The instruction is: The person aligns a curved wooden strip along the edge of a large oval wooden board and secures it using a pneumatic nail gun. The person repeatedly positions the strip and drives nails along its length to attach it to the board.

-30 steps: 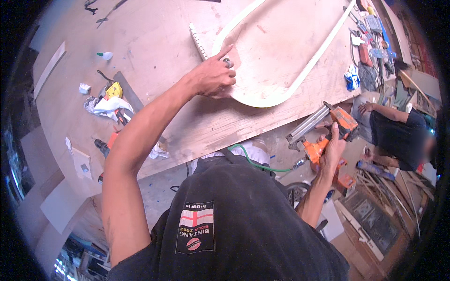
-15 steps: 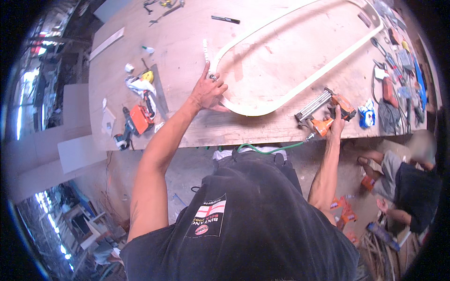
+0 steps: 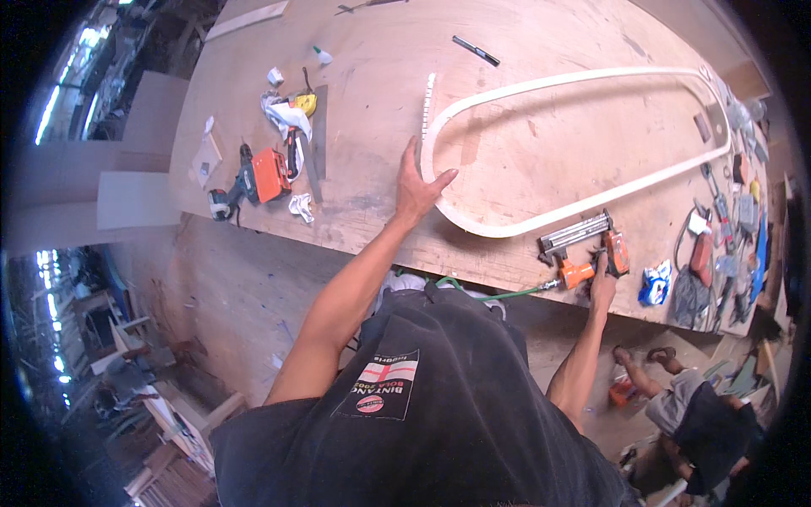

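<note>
A long oval hoop [image 3: 583, 198], white and narrow with rounded ends, lies on the wooden worktable. My left hand [image 3: 418, 188] grips its left end, thumb across the rim and fingers along the outer side. Just beyond those fingertips is a thin white segmented strip [image 3: 428, 103]. My right hand [image 3: 602, 275] is closed around the handle of an orange nail gun [image 3: 578, 273] with a silver magazine, low over the table's near edge, right of the hoop's lower side. A green air hose [image 3: 519, 294] runs from the gun toward my waist.
Left on the worktable [image 3: 372, 152] lie a cordless drill [image 3: 239, 188], an orange box-like tool [image 3: 271, 175] and crumpled white cloth. A black marker [image 3: 476, 51] lies at the back. Hand tools and a blue-white packet [image 3: 655, 283] crowd the right side. Another person [image 3: 710, 422] sits low at right.
The view has swung, shifting the table in the picture. My left hand now has its thumb over the hoop's rim. My right hand still holds the nail gun.
</note>
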